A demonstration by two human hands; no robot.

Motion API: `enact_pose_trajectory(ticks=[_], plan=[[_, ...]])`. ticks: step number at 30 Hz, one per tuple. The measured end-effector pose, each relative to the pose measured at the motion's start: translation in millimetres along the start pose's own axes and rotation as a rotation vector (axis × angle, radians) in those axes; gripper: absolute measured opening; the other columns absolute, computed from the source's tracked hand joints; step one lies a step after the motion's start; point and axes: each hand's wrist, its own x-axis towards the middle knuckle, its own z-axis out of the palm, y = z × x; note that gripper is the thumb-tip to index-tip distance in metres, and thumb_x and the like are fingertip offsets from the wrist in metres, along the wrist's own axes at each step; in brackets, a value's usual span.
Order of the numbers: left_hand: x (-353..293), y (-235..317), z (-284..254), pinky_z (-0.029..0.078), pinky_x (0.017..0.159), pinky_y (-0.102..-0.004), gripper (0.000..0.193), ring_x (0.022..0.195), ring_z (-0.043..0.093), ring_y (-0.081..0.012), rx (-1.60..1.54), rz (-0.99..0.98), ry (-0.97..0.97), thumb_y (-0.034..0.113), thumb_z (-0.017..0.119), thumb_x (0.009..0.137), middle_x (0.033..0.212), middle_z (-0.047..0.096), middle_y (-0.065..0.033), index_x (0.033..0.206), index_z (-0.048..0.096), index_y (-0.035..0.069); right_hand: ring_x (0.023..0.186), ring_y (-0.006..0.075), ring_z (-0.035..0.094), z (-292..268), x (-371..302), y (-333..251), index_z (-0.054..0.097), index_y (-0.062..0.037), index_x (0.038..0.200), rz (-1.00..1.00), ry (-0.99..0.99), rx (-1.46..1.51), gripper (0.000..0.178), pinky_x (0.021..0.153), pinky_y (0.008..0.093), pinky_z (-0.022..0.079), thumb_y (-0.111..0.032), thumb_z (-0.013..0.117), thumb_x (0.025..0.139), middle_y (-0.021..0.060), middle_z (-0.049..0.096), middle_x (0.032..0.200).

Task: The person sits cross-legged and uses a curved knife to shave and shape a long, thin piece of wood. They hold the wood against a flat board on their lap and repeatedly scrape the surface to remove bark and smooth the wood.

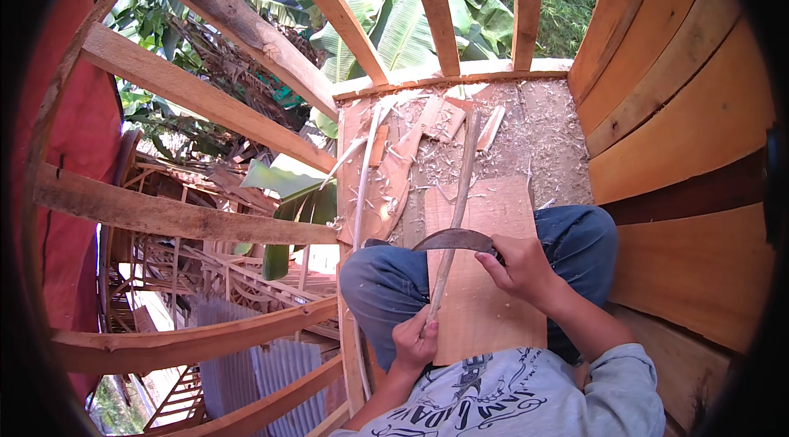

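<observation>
My left hand (413, 340) is closed around the near end of a long thin wooden stick (463, 182). The stick slants away from me over a flat wooden board (497, 314) that rests on my lap. In my right hand (522, 271) is a knife with a curved, dark blade (452, 240), and my fingers wrap its handle, which is mostly hidden. The blade lies across the stick a little beyond my left hand, its tip pointing left over my left knee. From this angle I cannot tell how deep the edge bites.
Wood shavings (551, 129) and offcuts (444, 119) litter the plank floor beyond my knees. A pale thin strip (364, 182) lies along the floor's left edge. Spaced wooden rails (189, 215) border the left, with a drop behind them. A plank wall (682, 157) stands close on my right.
</observation>
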Motion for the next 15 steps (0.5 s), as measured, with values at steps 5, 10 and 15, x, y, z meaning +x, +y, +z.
enact_pose_trajectory(ticks=[5, 10, 15], plan=[[-1.1, 2.2, -1.9, 0.045, 0.050, -0.0308, 0.025, 0.052, 0.059, -0.0249, 0.010, 0.030, -0.031, 0.014, 0.056, 0.086, 0.065, 0.059, -0.0141, 0.101, 0.063, -0.005, 0.049, 0.0331, 0.056, -0.5, -5.6, 1.8, 0.055, -0.0027, 0.068, -0.058, 0.019, -0.023, 0.027, 0.046, 0.0401, 0.042, -0.024, 0.063, 0.084, 0.0148, 0.054, 0.057], [-1.1, 2.7, -2.5, 0.045, 0.050, -0.0313, 0.025, 0.053, 0.060, -0.0257, -0.001, 0.026, 0.005, 0.013, 0.056, 0.086, 0.065, 0.059, -0.0141, 0.100, 0.063, -0.006, 0.050, 0.0324, 0.056, 1.7, -6.2, -2.9, 0.055, -0.0032, 0.070, 0.005, -0.016, 0.004, 0.025, 0.046, 0.0394, 0.043, -0.023, 0.064, 0.082, 0.0136, 0.053, 0.057], [-4.1, -1.9, -1.5, 0.045, 0.051, -0.0309, 0.025, 0.052, 0.060, -0.0262, -0.002, 0.052, 0.020, 0.013, 0.057, 0.085, 0.066, 0.060, -0.0146, 0.100, 0.063, -0.007, 0.050, 0.0338, 0.055, -1.4, -10.4, -3.2, 0.056, -0.0026, 0.070, -0.084, -0.079, -0.040, 0.025, 0.046, 0.0400, 0.042, -0.022, 0.063, 0.083, 0.0150, 0.054, 0.057]])
